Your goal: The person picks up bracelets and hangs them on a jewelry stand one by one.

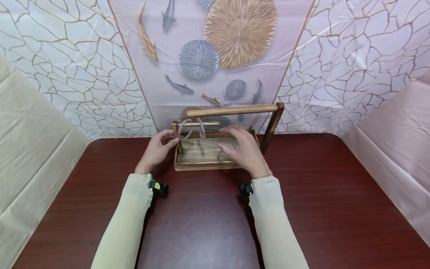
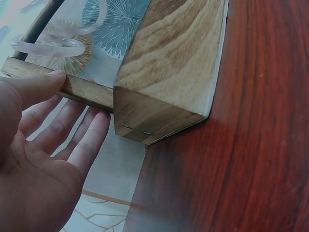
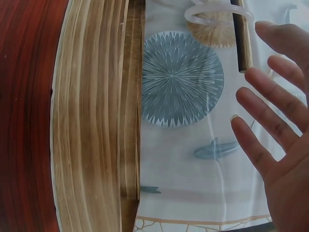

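A wooden jewelry stand [image 1: 208, 166] with a shallow tray base is at the back of the table. On its short lower bar [image 1: 211, 123] hang two pale translucent bangles [image 1: 202, 130]. My left hand [image 1: 158, 147] is at the stand's left side. In the left wrist view its thumb and fingers pinch the short upright post [image 2: 89, 92] from two sides. Above the tray, my right hand [image 1: 243, 147] holds nothing, its fingers spread near the lower bar's free end. The right wrist view shows those fingertips close to the bar end [image 3: 245, 60]; contact is unclear.
A longer, higher bar [image 1: 231, 111] runs left from a tall post [image 1: 272, 127] on the stand's right side. Behind the stand hangs a patterned cloth [image 1: 188, 101]. The dark red tabletop [image 1: 198, 224] extends in front, with pale cloth walls at both sides.
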The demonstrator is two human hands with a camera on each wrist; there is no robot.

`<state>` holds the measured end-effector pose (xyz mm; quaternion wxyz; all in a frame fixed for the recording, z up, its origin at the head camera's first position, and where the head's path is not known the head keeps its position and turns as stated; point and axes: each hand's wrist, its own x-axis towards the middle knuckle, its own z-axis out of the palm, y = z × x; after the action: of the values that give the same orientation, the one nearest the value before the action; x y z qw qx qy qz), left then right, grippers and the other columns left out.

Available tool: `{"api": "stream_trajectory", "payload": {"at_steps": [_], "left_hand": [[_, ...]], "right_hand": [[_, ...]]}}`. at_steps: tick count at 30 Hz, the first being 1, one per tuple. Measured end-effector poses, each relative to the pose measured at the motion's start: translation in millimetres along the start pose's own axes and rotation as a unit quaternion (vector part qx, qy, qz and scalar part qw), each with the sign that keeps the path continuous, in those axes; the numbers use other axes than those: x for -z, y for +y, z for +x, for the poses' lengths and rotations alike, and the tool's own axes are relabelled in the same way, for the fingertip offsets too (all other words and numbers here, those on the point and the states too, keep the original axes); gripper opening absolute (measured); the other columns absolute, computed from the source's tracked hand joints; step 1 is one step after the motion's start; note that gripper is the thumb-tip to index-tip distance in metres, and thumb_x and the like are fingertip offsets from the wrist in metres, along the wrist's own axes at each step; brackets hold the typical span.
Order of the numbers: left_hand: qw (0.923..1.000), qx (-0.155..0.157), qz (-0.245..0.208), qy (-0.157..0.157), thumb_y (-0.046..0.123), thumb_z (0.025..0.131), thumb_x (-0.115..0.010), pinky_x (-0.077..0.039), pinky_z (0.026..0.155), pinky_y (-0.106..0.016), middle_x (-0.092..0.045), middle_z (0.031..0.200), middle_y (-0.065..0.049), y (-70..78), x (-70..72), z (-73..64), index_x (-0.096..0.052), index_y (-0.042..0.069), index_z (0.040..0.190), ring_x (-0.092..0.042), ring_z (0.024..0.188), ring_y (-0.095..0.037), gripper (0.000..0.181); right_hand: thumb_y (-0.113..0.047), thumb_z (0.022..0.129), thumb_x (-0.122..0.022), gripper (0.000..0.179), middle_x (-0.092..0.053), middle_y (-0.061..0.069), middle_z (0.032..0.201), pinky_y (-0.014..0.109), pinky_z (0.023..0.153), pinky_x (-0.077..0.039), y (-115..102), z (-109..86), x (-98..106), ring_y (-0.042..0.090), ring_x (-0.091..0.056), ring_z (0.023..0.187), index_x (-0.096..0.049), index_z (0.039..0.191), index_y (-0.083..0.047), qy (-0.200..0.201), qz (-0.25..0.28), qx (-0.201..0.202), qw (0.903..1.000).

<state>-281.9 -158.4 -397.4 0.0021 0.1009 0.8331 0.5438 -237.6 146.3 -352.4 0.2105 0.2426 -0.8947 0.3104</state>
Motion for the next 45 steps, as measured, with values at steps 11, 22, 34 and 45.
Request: {"api": "stream_trajectory", "payload": {"at_steps": [11, 22, 34, 45], "left_hand": [[1.0, 0.001, 0.008, 0.005, 0.023, 0.103, -0.062, -0.049, 0.092, -0.032, -0.067, 0.131, -0.014, -1.1, 2.1, -0.7, -0.061, 0.009, 0.133, -0.062, 0.124, -0.029, 0.033], [0.9999, -0.002, 0.01, 0.007, 0.025, 0.103, -0.063, -0.049, 0.092, -0.034, -0.067, 0.13, -0.014, -3.0, 3.6, -1.1, -0.061, 0.009, 0.133, -0.061, 0.123, -0.029, 0.034], [0.9999, 0.01, 0.01, 0.01, 0.025, 0.102, -0.064, -0.049, 0.097, -0.04, -0.063, 0.135, -0.016, -2.4, 6.9, -3.6, -0.058, 0.007, 0.138, -0.058, 0.128, -0.032, 0.041], [0.9999, -0.015, -0.001, 0.008, 0.019, 0.101, -0.066, -0.052, 0.094, -0.031, -0.066, 0.132, -0.014, 1.7, 10.7, -1.6, -0.061, 0.008, 0.134, -0.064, 0.12, -0.028, 0.036]], "right_hand": [[-0.025, 0.088, -0.081, 0.039, -0.073, 0.007, 0.122, 0.043, 0.105, -0.05, 10, -4.5, 12, 0.025, -0.065, 0.119, -0.072, 0.124, -0.012, 0.019, 0.017, -0.001, 0.9997], [-0.022, 0.089, -0.081, 0.028, -0.077, 0.004, 0.102, 0.044, 0.087, -0.057, 19, -10.0, 27, 0.02, -0.072, 0.092, -0.074, 0.113, -0.012, -0.008, 0.076, -0.049, 0.9959], [-0.025, 0.092, -0.078, 0.025, -0.077, 0.002, 0.102, 0.042, 0.084, -0.058, 20, -17.3, 49, 0.016, -0.072, 0.091, -0.073, 0.115, -0.016, -0.049, 0.104, -0.096, 0.9888], [-0.031, 0.093, -0.077, 0.023, -0.078, 0.002, 0.099, 0.023, 0.073, -0.055, 22, -25.1, 69, 0.013, -0.071, 0.083, -0.075, 0.109, -0.014, -0.025, 0.099, -0.132, 0.9859]]}}
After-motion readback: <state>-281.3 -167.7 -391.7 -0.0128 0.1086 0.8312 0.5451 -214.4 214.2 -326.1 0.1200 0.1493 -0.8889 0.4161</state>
